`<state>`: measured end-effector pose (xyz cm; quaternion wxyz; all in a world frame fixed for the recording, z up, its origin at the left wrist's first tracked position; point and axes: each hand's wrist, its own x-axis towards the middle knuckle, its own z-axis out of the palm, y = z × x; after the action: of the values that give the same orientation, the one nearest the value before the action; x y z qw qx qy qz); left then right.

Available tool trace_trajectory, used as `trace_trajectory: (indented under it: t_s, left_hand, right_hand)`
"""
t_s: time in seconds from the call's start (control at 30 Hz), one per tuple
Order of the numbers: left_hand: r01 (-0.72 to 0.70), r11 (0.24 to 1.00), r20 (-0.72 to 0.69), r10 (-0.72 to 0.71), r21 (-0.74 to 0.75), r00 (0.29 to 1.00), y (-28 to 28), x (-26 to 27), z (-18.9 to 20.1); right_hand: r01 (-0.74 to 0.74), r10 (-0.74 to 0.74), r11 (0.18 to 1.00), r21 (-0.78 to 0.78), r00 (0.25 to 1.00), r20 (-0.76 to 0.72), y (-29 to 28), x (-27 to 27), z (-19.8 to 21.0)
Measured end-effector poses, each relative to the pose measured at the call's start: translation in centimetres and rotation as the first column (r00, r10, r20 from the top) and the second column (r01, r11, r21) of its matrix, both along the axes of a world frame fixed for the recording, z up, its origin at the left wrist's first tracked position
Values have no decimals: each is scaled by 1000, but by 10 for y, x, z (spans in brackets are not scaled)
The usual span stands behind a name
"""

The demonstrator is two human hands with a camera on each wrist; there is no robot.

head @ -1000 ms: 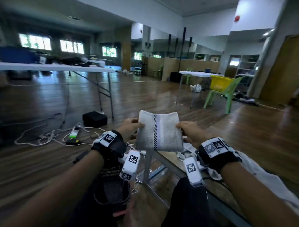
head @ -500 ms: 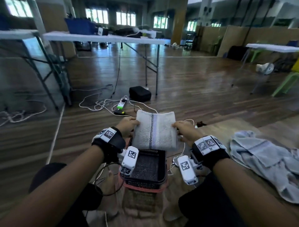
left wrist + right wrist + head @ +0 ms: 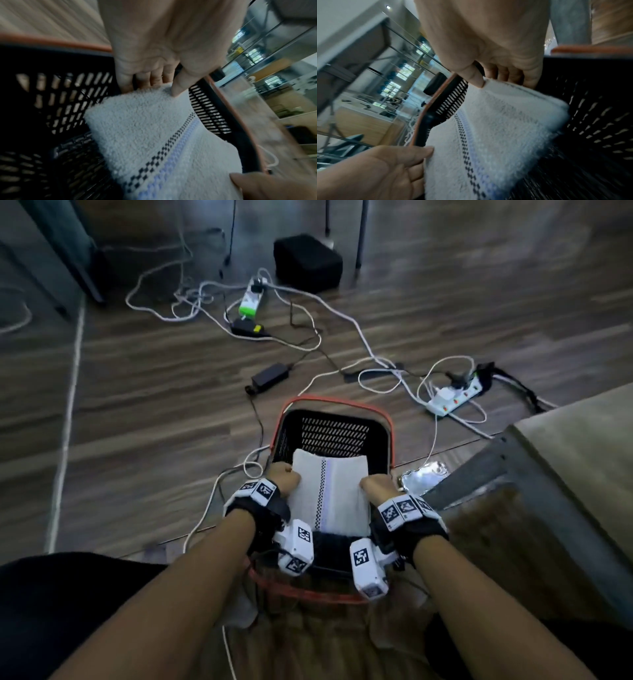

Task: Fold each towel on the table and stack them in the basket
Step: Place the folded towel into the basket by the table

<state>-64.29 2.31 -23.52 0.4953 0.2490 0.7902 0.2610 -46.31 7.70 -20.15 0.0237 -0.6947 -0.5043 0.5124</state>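
We hold the folded white towel (image 3: 330,494) by its two side edges, our left hand (image 3: 282,479) and right hand (image 3: 376,486) each pinching it between thumb and curled fingers. The towel sits inside the mouth of the black basket (image 3: 334,429), which stands on the wooden floor (image 3: 154,392) among cables (image 3: 342,320), beside the table corner (image 3: 565,457).

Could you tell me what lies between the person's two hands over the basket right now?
The folded white towel spans the stretch between left hand and right hand, each pinching one side, above the black basket; the head view shows it.
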Motion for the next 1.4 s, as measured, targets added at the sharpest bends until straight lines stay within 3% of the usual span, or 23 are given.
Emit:
trace_trajectory:
  t_s: [0.13,0.37,0.53,0.73,0.87,0.97,1.07,1.13,1.2,1.3,1.4]
  left_hand:
    - [38,997,-19,-40,-61,999,31,1,-55]
    - [54,994,-68,-60,-93,996,81,-11,-122]
    - [11,995,-94,-21,-102,995,98,-14,-153]
    - [-15,999,-210,5,-45,978,98,-9,-164]
    - [-23,995,-282,50,100,958,91,0,-165]
    - [161,963,-455,-46,218,889,82,10,-171]
    - [419,903,-626,-271,98,731,75,13,-182]
    - [540,841,-667,-407,-8,624,73,11,-192]
    - [594,801,-679,-480,-81,555,72,9,-206]
    - [594,797,-731,-471,-113,493,69,10,-225]
    - [568,817,-761,-429,-99,486,69,14,-232]
  right_hand:
    - [34,-27,996,-82,997,78,32,-16,-75]
    - [56,-45,996,-66,986,158,87,-32,-172]
    - [76,-67,995,-59,988,137,101,-44,-178]
    - [34,-34,999,0,993,111,93,-47,-185]
    - [-51,4,966,252,983,185,73,-52,-187]
    - [-312,158,848,429,920,359,57,-51,-190]
    - [-487,282,776,400,836,470,52,-51,-202]
    - [-538,313,757,371,797,516,52,-53,-216]
    - [-563,306,733,382,774,555,50,-52,-233]
    - [-557,260,706,437,778,572,43,-51,-256]
    - [-552,213,674,490,781,587,40,-52,-266]
